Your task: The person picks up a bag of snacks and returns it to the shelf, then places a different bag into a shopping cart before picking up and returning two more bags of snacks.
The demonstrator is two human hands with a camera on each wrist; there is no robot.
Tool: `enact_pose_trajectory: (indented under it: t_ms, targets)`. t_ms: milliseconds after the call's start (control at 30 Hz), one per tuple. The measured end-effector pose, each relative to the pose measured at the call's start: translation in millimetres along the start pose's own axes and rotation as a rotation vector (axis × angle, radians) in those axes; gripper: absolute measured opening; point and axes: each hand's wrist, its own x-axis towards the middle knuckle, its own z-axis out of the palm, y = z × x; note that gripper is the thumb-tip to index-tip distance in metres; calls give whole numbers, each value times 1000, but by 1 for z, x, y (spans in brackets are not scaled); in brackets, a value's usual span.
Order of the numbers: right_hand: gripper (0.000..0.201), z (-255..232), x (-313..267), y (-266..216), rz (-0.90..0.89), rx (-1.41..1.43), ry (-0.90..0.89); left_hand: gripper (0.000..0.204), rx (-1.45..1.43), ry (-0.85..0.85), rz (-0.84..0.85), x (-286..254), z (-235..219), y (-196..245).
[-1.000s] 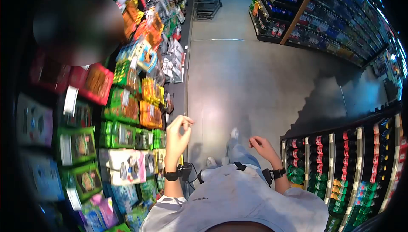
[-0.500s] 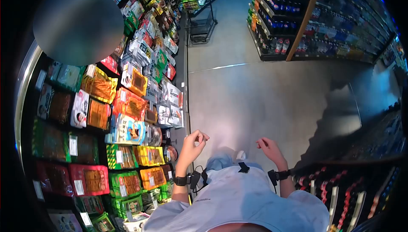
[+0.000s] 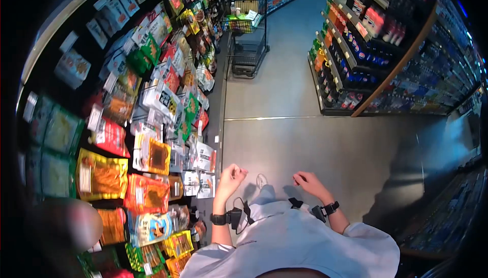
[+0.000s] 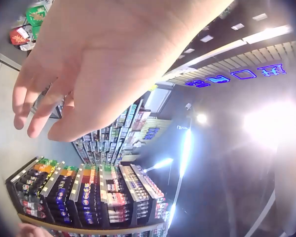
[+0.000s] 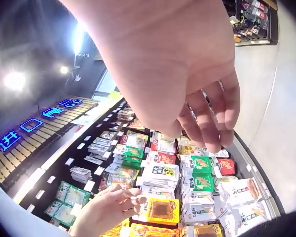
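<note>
My left hand (image 3: 230, 180) is held out in front of the body with loosely bent fingers and holds nothing. It is nearest the rack of snack packets, beside white packets (image 3: 206, 157) at the rack's aisle edge. The left wrist view shows the same hand (image 4: 96, 74) from the palm side, its fingers hanging down. To the right, over the grey floor, hangs my right hand (image 3: 311, 184), likewise relaxed; in the right wrist view its palm (image 5: 172, 59) and spread fingers carry nothing. A yellow packet (image 3: 101, 175) and a red-orange packet (image 3: 147, 194) hang on the rack.
Along the left runs the packet rack with its metal edge (image 3: 35, 56). A shopping cart (image 3: 247, 67) with some goods in its top basket stands ahead beside the rack. Shelves of bottled drinks (image 3: 366, 56) rise ahead on the right. Grey floor (image 3: 284, 140) stretches between them.
The person has moved forward along the aisle: the cart and drinks shelves appear closer, rack packets have slid down the view, and the lower-right bottle shelf has left it. Both hands remain relaxed.
</note>
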Motion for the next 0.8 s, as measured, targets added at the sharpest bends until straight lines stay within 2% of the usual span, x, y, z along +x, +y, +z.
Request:
enact_pose_trajectory:
  t_ms: [33,67,267,333,367,500,600,700,800]
  targets:
    - [34,-11,15,-2,11,41,18,26,122,46,23,31,-6,12]
    - [35,-22,37,-5,10,83,37,29,87,57,51,61,-9,26]
    - [37,-85,153,-25,77,109,182,32,113,-62,90,228,-10,89]
    - [37,-103,191,-22,103,128,198,32,64,-128,123,279,-3,98]
    - [37,-111,213,-19,109,147,204,33,48,-193,88,306,-2,97]
    - [37,-152,318,-3,107,196,187,32,118,-291,121,416,5,109]
    - [37,-214,427,-27,94,198,252,31,122,-245,73,536,0,111]
    - [37,-254,521,-4,-54,89,246,28,101,-169,32,617,-17,139]
    - [35,-300,590,-56,-58,168,216,28,45,-112,48,683,-36,147]
